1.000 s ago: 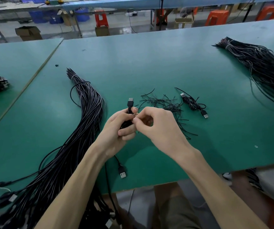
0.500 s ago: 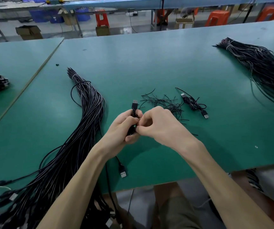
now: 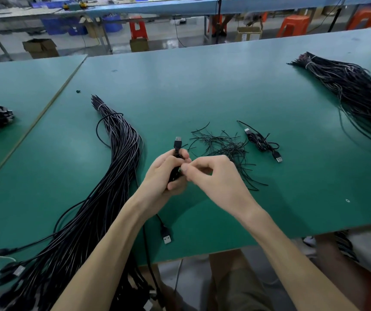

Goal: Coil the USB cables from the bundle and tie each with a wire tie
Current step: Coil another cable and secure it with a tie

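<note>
Head view: left hand (image 3: pixel 165 176) grips the coiled cable (image 3: pixel 175 170), right hand (image 3: pixel 213 176) pinches its tie; a slack pinch could spring the coil loose.

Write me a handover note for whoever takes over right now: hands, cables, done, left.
Left hand grips the coiled cable, one plug up.
Right hand pinches at the coil's middle; any tie there is hidden.
Done: one tied cable lies right of the loose wire ties.
Left: finish this tie, then work through the bundle at left.
</note>
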